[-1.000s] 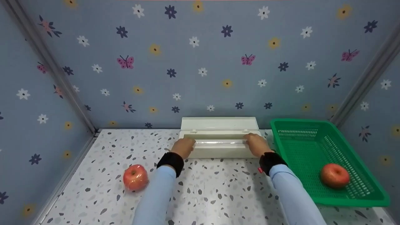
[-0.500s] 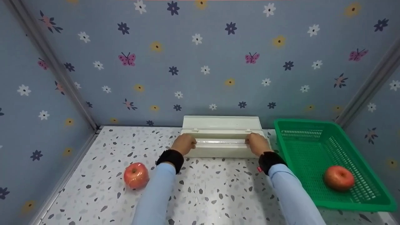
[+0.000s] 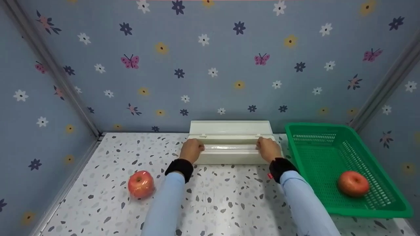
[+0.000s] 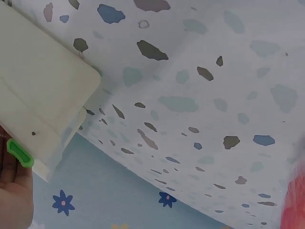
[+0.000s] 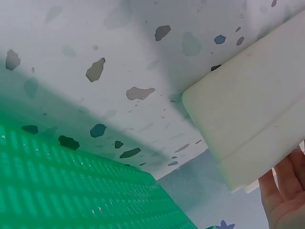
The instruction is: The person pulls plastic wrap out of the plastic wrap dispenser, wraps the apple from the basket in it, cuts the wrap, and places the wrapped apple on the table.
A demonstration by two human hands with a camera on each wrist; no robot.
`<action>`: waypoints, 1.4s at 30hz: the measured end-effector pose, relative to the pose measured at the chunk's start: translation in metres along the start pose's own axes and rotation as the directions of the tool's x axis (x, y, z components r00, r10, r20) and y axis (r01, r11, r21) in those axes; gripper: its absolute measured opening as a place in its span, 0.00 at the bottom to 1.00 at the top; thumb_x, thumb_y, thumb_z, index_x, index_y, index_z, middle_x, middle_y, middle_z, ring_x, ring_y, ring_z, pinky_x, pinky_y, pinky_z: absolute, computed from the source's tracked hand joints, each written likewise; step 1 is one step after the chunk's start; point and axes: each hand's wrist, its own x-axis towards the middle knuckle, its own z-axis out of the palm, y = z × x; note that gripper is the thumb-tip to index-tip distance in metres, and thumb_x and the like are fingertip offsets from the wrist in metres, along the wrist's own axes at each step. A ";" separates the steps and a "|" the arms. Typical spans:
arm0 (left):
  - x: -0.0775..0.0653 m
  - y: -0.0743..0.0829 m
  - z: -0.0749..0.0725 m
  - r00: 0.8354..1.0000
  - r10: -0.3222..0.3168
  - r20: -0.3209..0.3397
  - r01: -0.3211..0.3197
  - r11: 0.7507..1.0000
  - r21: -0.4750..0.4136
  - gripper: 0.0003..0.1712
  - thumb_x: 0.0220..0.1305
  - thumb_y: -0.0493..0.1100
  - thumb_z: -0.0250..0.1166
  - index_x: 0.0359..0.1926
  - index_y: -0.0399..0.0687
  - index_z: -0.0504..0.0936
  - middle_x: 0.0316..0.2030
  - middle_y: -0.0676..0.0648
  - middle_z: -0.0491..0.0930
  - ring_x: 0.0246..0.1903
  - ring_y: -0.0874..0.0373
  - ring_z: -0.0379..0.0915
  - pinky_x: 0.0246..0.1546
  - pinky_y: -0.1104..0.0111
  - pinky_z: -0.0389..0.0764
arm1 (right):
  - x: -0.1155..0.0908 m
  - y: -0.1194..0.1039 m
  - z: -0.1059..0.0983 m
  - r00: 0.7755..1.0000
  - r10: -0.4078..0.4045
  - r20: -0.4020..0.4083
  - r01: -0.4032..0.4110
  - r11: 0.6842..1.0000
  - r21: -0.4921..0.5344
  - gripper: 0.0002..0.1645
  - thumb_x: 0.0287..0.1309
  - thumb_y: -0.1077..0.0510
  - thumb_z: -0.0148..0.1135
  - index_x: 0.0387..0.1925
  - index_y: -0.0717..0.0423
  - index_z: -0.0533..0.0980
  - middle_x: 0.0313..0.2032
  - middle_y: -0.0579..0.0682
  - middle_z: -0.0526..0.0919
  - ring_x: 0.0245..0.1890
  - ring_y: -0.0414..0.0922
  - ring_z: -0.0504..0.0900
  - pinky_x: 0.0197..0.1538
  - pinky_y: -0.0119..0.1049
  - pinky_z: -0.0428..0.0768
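Observation:
A white cling film dispenser (image 3: 231, 159) lies against the back wall with its lid (image 3: 230, 127) raised. Clear, shiny cling film (image 3: 229, 147) spans the trough between my hands. My left hand (image 3: 191, 150) has its fingers curled at the left end of the film and seems to pinch it. At the opposite end, my right hand (image 3: 269, 149) does the same; the exact grip of both is hidden. In the left wrist view, a small green plastic piece (image 4: 20, 153) shows by the fingers. The right wrist view has fingers (image 5: 287, 179) bent at the dispenser's edge (image 5: 248, 114).
On the left of the speckled table (image 3: 213, 209) sits a shiny red apple (image 3: 141, 184), apparently film-wrapped. A green basket (image 3: 315, 170) stands close to my right arm, with another apple (image 3: 353, 184) in it. The patterned wall (image 3: 210, 85) rises just behind the dispenser.
Both hands stay at the ends of the film, with only slight finger shifts. The whole view tilts a little; the dispenser, apples and basket keep their places.

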 end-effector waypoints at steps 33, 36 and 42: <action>0.016 0.013 -0.011 0.969 0.152 -0.196 -0.070 0.925 0.373 0.10 0.52 0.28 0.61 0.32 0.41 0.85 0.29 0.40 0.78 0.32 0.46 0.77 0.37 0.63 0.80 | 0.014 -0.007 -0.014 0.991 -0.032 -0.133 0.013 0.990 -0.138 0.07 0.50 0.74 0.56 0.23 0.67 0.78 0.26 0.63 0.80 0.31 0.60 0.79 0.33 0.51 0.80; 0.016 0.014 -0.013 0.969 0.152 -0.197 -0.077 0.935 0.346 0.10 0.52 0.27 0.61 0.32 0.40 0.85 0.29 0.40 0.78 0.33 0.46 0.77 0.36 0.63 0.80 | 0.015 -0.008 -0.018 0.992 -0.034 -0.125 0.018 0.992 -0.126 0.07 0.50 0.74 0.55 0.25 0.67 0.79 0.27 0.63 0.81 0.30 0.59 0.80 0.33 0.50 0.80; 0.018 0.017 -0.022 0.965 0.159 -0.210 -0.088 0.946 0.312 0.10 0.54 0.26 0.59 0.33 0.39 0.85 0.29 0.39 0.77 0.32 0.45 0.76 0.34 0.63 0.81 | 0.019 -0.008 -0.027 0.992 -0.036 -0.124 0.027 0.997 -0.075 0.09 0.50 0.76 0.53 0.31 0.68 0.78 0.31 0.64 0.80 0.34 0.60 0.80 0.37 0.50 0.80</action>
